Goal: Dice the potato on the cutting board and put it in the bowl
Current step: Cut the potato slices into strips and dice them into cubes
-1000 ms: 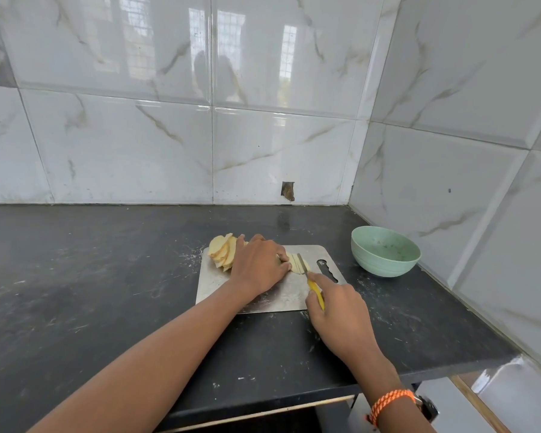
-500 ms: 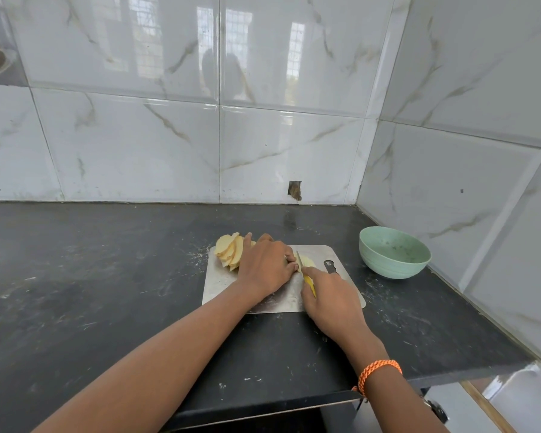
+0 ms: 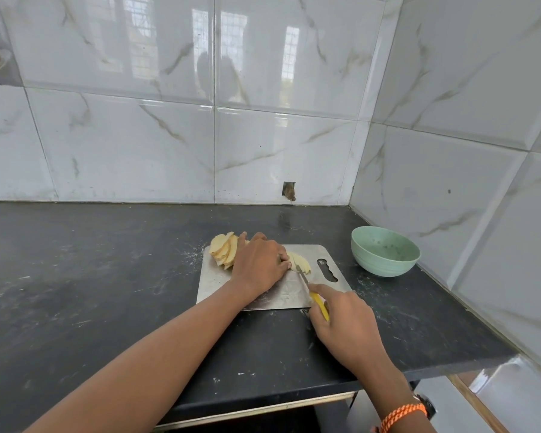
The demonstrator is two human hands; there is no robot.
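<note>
From the head camera, the left hand (image 3: 258,264) lies palm-down on the metal cutting board (image 3: 219,276), fingers curled over the potato slices (image 3: 300,262) that poke out just past its fingertips. Behind its wrist side, at the board's far left corner, a fanned stack of potato rounds (image 3: 224,250) touches the back of that hand.

The right hand (image 3: 345,323) sits nearer the counter's front edge, wrapped round the yellow handle of a knife (image 3: 313,292), forefinger stretched along the top. The blade runs away from this hand and its tip meets the slices beside the left fingertips.

The green bowl (image 3: 384,256) stands on the dark countertop (image 3: 91,292), beyond the right hand and off the board's right end, near the tiled wall. An orange bracelet (image 3: 402,415) circles the right wrist.
</note>
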